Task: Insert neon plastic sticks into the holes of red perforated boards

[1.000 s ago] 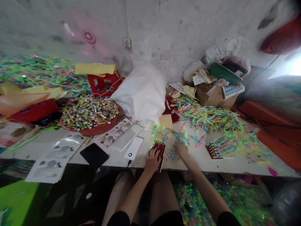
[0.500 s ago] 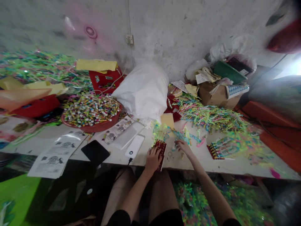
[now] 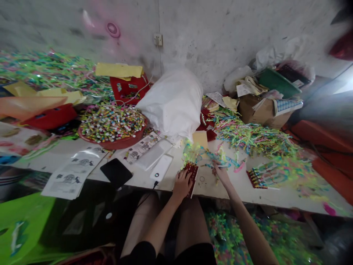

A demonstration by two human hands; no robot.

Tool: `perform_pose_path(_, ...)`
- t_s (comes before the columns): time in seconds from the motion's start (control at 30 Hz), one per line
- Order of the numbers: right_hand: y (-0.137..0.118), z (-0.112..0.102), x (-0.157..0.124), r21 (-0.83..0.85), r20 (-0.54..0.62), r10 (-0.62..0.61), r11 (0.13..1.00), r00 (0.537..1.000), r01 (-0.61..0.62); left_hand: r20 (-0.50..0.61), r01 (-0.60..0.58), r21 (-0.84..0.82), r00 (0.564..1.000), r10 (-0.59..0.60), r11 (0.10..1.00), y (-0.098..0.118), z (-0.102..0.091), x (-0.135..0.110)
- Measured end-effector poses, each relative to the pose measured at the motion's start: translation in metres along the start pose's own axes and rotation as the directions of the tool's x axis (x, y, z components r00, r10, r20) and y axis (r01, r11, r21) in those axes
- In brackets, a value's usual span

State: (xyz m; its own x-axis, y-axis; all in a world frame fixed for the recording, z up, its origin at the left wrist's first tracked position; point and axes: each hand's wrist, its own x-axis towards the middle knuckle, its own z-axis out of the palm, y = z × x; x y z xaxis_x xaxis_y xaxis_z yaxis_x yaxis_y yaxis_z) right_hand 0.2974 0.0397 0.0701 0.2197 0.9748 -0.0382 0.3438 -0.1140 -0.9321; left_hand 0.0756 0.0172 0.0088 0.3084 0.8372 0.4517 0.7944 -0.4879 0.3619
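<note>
My left hand [image 3: 182, 184] rests over a dark red card [image 3: 193, 171] near the table's front edge, its fingers bent across the card and holding it down. Several small sticks with yellow-green and blue ribbon tails [image 3: 190, 152] stick out past the card's far end. To the right, my right hand [image 3: 220, 173] has its fingers pinched together on a thin ribbon-tailed stick [image 3: 206, 165], partly hidden by the fingers. Loose ribbon pieces [image 3: 228, 161] lie just beyond that hand. Farther right is another dark red card [image 3: 253, 179] with a row of ribboned sticks.
A red basin [image 3: 121, 142] heaped with small coloured sticks stands left of a white sack [image 3: 173, 103]. A white power bank [image 3: 162, 167], a black pad [image 3: 116, 173] and printed sheets [image 3: 73, 173] lie to the left. Ribboned sticks [image 3: 256, 138] are piled at the right, before a cardboard box [image 3: 255, 110].
My right hand has moved slightly outward among the loose ribbon pieces, and its fingers have closed. My left hand stays on the card. The whole view has shifted a little.
</note>
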Motion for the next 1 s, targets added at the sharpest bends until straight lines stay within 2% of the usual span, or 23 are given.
perform_pose_path(0.17, -0.014, 0.005, 0.005, 0.131, 0.158, 0.038, 0.990, 0.987, -0.060, 0.006, 0.004, -0.006, 1.000, -0.004, 1.000, -0.001, 0.001, 0.000)
perform_pose_path(0.37, -0.022, 0.005, 0.019, 0.164, 0.200, 0.003, 0.986, 0.980, -0.037, 0.027, 0.012, -0.012, 1.000, -0.012, 1.000, 0.000, -0.002, 0.001)
perform_pose_path(0.57, -0.024, 0.012, 0.029, 0.068, 0.220, 0.016, 0.997, 0.975, -0.031, 0.031, 0.023, -0.017, 0.999, -0.022, 1.000, 0.001, -0.002, 0.001)
perform_pose_path(0.8, -0.027, 0.011, 0.035, -0.129, 0.229, 0.039, 0.992, 0.973, -0.009, 0.036, 0.030, -0.015, 0.999, -0.030, 0.999, 0.000, -0.001, 0.001)
perform_pose_path(1.0, -0.031, 0.020, 0.035, -0.265, 0.164, 0.095, 0.963, 0.982, -0.049, 0.049, 0.025, -0.022, 0.999, -0.024, 0.999, 0.001, -0.002, 0.001)
